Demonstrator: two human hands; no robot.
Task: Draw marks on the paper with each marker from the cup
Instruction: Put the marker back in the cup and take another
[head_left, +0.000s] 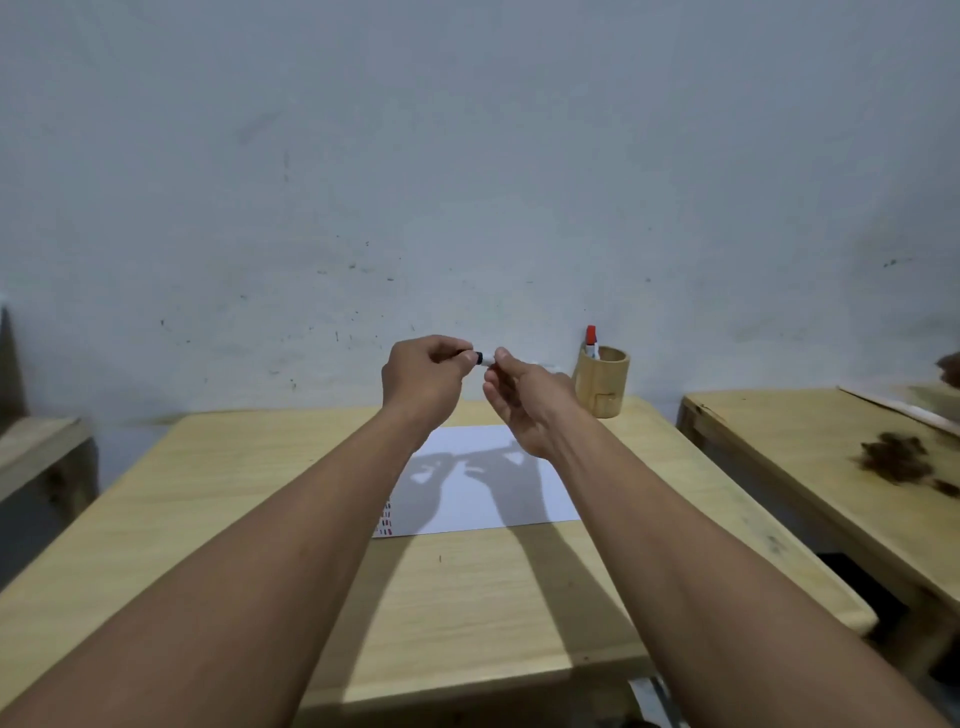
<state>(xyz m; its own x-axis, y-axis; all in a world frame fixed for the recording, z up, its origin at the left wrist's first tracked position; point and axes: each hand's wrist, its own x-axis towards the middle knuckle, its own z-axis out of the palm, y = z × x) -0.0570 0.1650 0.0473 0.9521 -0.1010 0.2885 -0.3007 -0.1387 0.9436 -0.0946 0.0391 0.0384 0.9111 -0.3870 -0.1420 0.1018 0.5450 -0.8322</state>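
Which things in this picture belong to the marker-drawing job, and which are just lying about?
Part of the job:
- black-capped marker, held by left hand and right hand
- paper, some marks at its left edge
- bamboo cup
- red-capped marker in the cup

Just lying about:
- brown clump on the side table

paper (483, 483) on table (208, 509), cup (602, 382) behind right
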